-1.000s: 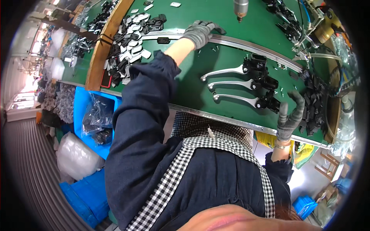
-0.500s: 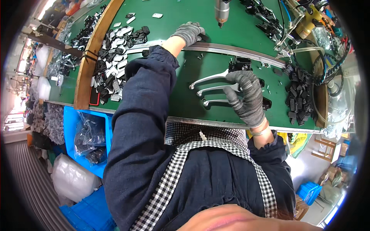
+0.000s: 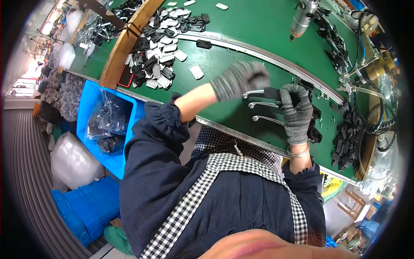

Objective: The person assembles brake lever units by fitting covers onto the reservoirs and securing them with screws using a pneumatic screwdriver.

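My left hand (image 3: pixel 242 80), in a grey striped glove, hovers over the green bench left of the levers. Its fingers are curled and a little blurred; what they may hold is hidden. My right hand (image 3: pixel 297 113), gloved alike, is closed with thumb and fingertips around a small black rectangular cover (image 3: pixel 271 93). Beneath and beside it lie three silver hand levers, among them the middle lever (image 3: pixel 264 105) and the nearest lever (image 3: pixel 267 120), their ends pointing left. Black housings (image 3: pixel 315 134) at their right ends are partly hidden by my right hand.
A metal rail (image 3: pixel 258 55) crosses the bench behind my hands. At left is a pile of black and white covers (image 3: pixel 157 54) beside a wooden board (image 3: pixel 129 41). A power driver (image 3: pixel 304 19) hangs above. Black parts (image 3: pixel 345 142) are heaped at right, near loose screws.
My left hand has come back from beyond the rail toward the levers. My right hand now has a black cover at its fingertips. The view has shifted left.
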A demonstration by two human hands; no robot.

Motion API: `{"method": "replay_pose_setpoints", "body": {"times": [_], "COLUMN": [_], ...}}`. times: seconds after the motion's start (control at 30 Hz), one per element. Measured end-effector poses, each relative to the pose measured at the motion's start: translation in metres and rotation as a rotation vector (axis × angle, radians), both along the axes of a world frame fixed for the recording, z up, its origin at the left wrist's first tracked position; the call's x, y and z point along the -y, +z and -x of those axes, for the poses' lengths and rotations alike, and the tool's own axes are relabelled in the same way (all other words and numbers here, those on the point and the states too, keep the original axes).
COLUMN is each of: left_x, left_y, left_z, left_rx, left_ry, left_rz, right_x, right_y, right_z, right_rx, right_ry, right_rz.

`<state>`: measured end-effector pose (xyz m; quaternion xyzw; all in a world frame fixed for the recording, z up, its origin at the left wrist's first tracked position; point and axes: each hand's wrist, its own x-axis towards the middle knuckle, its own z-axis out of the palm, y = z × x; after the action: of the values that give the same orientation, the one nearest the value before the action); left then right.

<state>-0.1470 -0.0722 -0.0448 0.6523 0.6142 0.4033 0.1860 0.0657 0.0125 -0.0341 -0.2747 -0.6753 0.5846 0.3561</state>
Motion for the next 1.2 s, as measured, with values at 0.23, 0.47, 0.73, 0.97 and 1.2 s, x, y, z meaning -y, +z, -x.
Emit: {"method": "replay_pose_setpoints", "body": {"times": [0.23,0.47,0.73,0.97,1.2], "left_x": [0.012,0.022,0.029,0.027,0.016], "left_y": [-0.052,-0.070,-0.104,-0.080,0.008], "left_z": [0.153,0.160,0.179,0.174,0.023], "left_rx": [-0.767,-0.654,-0.025,-0.165,0.281], "left_ry": [0.663,0.725,0.813,0.695,0.132], "left_rz": [0.229,0.351,0.277,0.405,0.176], "right_x": [-0.005,-0.004,-0.007,-0.007,-0.011], "right_y": [0.000,-0.003,-0.003,-0.006,-0.004], "right_z": [-0.016,-0.023,-0.035,-0.041,-0.032], "right_rx": [0.067,0.021,-0.026,-0.002,-0.006], "right_ry": [-0.069,-0.066,-0.052,-0.061,-0.107], "right_rz": [0.009,0.121,0.143,0.131,0.112]}}
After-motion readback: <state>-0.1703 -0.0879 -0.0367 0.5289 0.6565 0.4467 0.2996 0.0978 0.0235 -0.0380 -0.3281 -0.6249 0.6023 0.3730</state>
